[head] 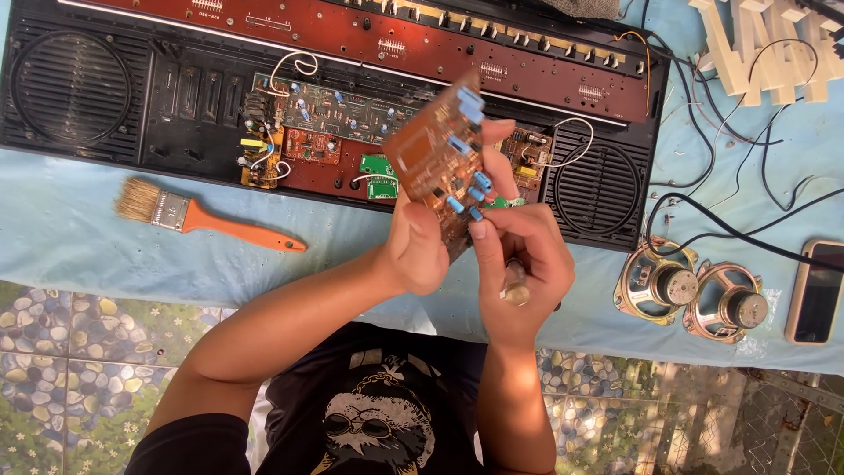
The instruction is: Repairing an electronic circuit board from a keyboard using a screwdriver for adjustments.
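Gripping a brown circuit board (pixel 437 163) by its lower edge, the left hand (pixel 418 251) holds it tilted above the opened black stereo chassis (pixel 176 97). Beside it the right hand (pixel 519 264) pinches the board's blue parts while clasping what seems a metal tool (pixel 515 288). An orange-handled brush (pixel 207 217) lies left of the board; two loose speakers (pixel 690 295) sit to its right.

Bright daylight falls evenly from above, shadows short and soft, focus sharp, edges slightly bowed.
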